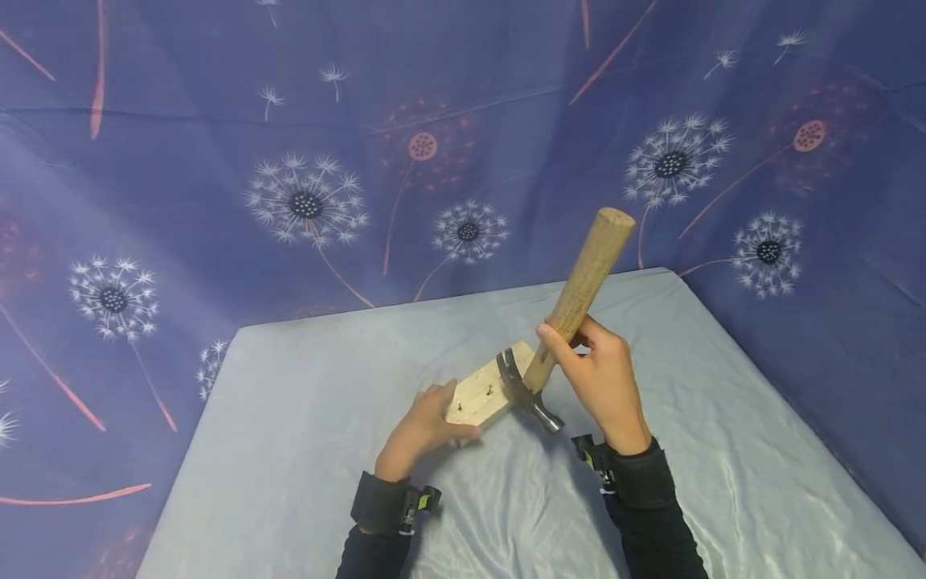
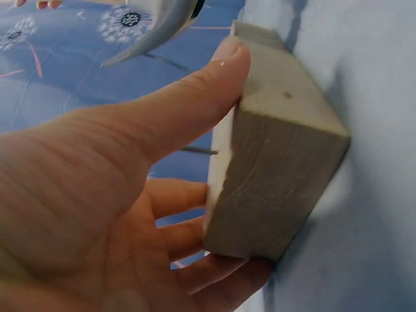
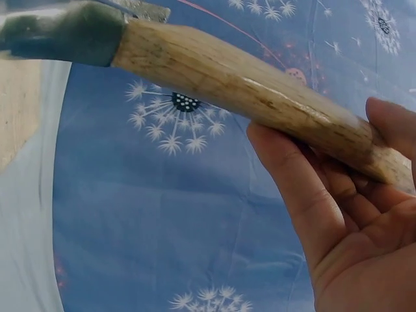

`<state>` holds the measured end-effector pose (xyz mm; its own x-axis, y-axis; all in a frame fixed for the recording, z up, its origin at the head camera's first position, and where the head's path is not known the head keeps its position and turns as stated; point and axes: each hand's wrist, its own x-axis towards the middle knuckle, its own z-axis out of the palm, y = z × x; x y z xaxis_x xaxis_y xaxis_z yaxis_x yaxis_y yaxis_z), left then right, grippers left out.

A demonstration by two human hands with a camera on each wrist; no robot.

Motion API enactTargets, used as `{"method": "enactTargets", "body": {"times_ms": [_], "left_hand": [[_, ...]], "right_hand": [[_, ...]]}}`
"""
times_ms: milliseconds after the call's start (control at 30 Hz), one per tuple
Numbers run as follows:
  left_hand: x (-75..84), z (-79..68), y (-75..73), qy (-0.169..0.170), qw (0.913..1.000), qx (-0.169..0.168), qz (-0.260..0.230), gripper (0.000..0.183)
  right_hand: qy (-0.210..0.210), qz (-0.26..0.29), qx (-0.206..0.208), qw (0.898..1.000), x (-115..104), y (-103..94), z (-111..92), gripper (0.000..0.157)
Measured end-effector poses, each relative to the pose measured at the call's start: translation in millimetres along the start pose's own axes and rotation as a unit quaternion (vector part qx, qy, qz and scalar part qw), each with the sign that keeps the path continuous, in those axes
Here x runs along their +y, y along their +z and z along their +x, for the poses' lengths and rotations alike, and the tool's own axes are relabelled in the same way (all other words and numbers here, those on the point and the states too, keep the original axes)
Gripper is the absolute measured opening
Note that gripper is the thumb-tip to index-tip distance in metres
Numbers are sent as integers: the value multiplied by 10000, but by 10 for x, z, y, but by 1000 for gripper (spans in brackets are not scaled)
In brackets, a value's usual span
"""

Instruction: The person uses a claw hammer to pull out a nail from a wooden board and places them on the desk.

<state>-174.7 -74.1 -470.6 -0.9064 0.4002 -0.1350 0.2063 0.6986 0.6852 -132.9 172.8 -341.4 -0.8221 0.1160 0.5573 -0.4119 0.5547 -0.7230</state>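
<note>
A pale wooden block (image 1: 473,394) lies on the cloth-covered table, with two nails (image 1: 489,390) standing up from its top face. My left hand (image 1: 419,422) grips the block's near left end, thumb on one side and fingers on the other; the left wrist view shows the thumb along the block's edge and one nail (image 2: 198,150) beyond it. My right hand (image 1: 604,374) holds a claw hammer (image 1: 586,273) by its wooden handle, which slants up and away to the right. The hammer's metal head (image 1: 524,390) hangs low and overlaps the block's right part in the head view.
A pale blue satin cloth (image 1: 311,482) covers the table, wrinkled near the front. Behind and at both sides hangs a blue fabric backdrop (image 1: 506,145) with dandelion prints, meeting the table's back edge.
</note>
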Motion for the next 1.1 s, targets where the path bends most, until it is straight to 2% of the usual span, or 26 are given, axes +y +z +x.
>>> {"method": "enactTargets", "body": {"times_ms": [133,200,300,433,600,733,900,1100], "left_hand": [[43,-17,-45,142,9999,18,11,98],[74,-33,-66,177,9996,230,-64,93],[150,-20,-67,472,9962,725,-126,82],[263,14,-11,1095,9849,1264,-441,63],[362,65,97,1771,9694,1366,-1016,42],[403,71,115,1800,9655,1558,-1058,27],[413,46,65,1779,9601,1857,-1102,16],[370,10,18,1838,9539,2089,-1129,15]], "right_hand": [[-74,126,-100,9998,-32,-47,8,22],[-118,220,-125,9996,-49,-49,11,22],[-168,331,-167,9992,-77,-60,10,23],[-159,495,-316,9981,-123,-75,-15,24],[-85,704,-471,9964,-176,-78,-36,23],[-63,848,-591,9946,-212,-60,-29,22],[-20,901,-675,9936,-220,-53,-26,22],[181,956,-870,9914,-209,-36,-36,24]]}}
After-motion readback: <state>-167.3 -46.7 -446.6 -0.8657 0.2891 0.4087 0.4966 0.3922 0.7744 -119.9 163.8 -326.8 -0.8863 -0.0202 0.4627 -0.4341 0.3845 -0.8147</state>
